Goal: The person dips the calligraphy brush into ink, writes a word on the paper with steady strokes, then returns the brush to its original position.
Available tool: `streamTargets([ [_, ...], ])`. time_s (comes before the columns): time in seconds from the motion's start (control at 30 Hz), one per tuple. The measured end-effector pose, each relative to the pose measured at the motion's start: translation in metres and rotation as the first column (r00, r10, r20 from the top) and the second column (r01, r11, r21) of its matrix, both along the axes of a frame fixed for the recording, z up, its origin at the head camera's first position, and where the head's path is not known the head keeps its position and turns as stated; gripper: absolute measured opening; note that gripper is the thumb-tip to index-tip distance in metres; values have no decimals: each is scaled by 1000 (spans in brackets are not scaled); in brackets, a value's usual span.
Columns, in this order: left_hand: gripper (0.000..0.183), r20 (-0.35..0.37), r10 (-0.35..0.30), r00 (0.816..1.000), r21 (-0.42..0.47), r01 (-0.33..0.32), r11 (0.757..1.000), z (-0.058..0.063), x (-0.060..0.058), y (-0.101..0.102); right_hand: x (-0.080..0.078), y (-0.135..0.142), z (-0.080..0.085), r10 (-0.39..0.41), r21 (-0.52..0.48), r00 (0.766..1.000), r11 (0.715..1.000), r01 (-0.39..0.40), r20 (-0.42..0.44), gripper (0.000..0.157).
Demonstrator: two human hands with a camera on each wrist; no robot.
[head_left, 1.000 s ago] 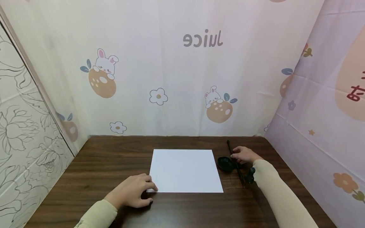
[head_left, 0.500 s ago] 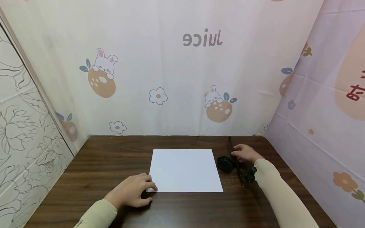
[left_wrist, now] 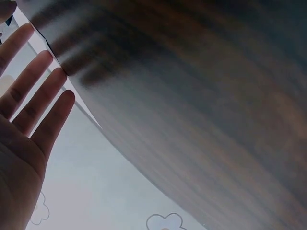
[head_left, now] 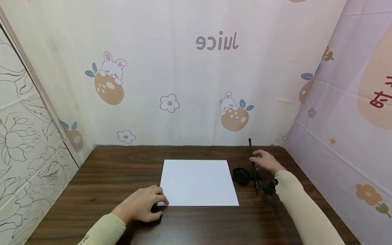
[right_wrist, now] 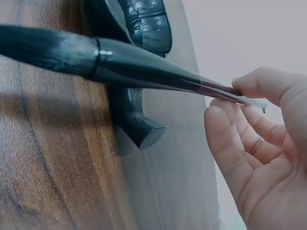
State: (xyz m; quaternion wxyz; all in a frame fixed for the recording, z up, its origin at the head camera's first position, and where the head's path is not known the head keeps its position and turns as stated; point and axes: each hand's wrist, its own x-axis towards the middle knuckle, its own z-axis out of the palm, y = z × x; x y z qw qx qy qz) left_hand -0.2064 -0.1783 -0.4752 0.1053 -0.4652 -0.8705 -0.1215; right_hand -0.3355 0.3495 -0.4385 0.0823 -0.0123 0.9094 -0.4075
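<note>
My right hand (head_left: pixel 265 161) pinches a dark calligraphy brush (head_left: pixel 255 178) between thumb and fingers, right of the paper. In the right wrist view, the brush (right_wrist: pixel 139 67) shows a thick, dark bristle head and a narrow handle end at the fingers (right_wrist: pixel 220 127). Beneath it on the table lies a black ink dish (head_left: pixel 241 176) with a stubby projection, partly covered by the brush in the right wrist view. My left hand (head_left: pixel 142 203) rests at the near left corner of a blank white sheet of paper (head_left: pixel 198 183), its fingers loosely bent.
The brown wooden table (head_left: pixel 196 224) carries the sheet and dish. A small dark device (head_left: pixel 270 187) sits at the right wrist. Behind the table hangs a pale printed curtain (head_left: pixel 183 68), with another curtain (head_left: pixel 346 112) along the right side.
The right hand has moved the brush slightly away from me and upward, turning it steeper; its lower end no longer reaches as far toward the table's near side. The left hand stays put.
</note>
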Motion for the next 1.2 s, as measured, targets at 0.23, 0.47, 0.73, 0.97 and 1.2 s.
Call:
streamTargets([
  [0.23, 22, 9, -6, 1000, -2, 6, 1000, 0, 1, 0, 3, -2, 1, -14, -26, 998, 1000, 12, -68, 55],
  [0.47, 21, 4, -10, 1000, 6, 10, 1000, -1, 0, 2, 6, -5, 7, -50, -71, 986, 997, 39, -160, 56],
  [0.73, 21, 66, 9, 998, -3, -9, 1000, -1, -3, 1, 10, -10, 15, -65, -103, 975, 994, 44, -211, 56],
  [0.97, 23, 78, -4, 997, 9, 3, 1000, -2, -3, 0, 15, -15, 19, -78, -127, 967, 991, 48, -244, 58],
  [1.2, 25, 69, -18, 997, 5, 18, 1000, 1, -2, 2, 20, -21, 24, -115, -179, 950, 982, 64, -289, 63],
])
